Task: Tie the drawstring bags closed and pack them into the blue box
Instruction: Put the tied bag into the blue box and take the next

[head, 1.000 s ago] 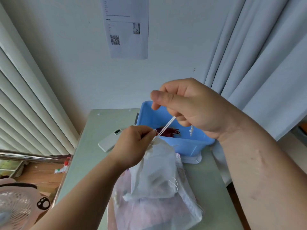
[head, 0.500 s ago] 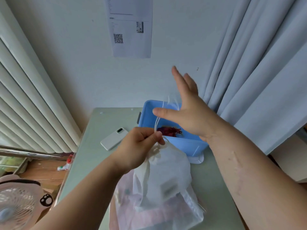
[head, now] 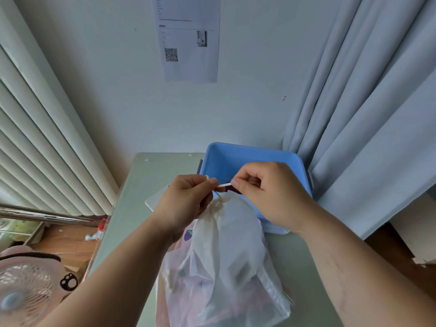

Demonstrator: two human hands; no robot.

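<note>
Drawstring bag [head: 226, 232], white, sits on the desk [head: 132, 208] just in front of the blue box [head: 254, 153], lying over a pink bag [head: 177, 270]. Its neck is puckered nearly closed. I can see no finished knot from my end.

The cord [head: 223, 185] runs short and roughly level, left to right, directly above the neck. I have the left hand [head: 186, 199] with its fingers [head: 208, 182] pinched on one end. The right hand [head: 269, 192] has its fingers [head: 238, 184] pinched on the other. The bag hangs below both grips, and the left hand sits closer to the gathered cloth.

My read is that tying is in hand and packing is not begun. The next move turns on that level stretch of cord across the neck. The box lies straight beyond the hands, nearer the right one.

Something dark red lies in the box, mostly hidden behind the right fingers. A phone [head: 155, 199] lies on the pale green desk, half covered by the left hand.

Around it:
- A wall with a printed sheet [head: 188, 38] is ahead.
- A grey curtain [head: 365, 114] hangs on the right.
- White slats [head: 47, 138] run down the left.
- A pink fan [head: 23, 291] stands low on the left.
</note>
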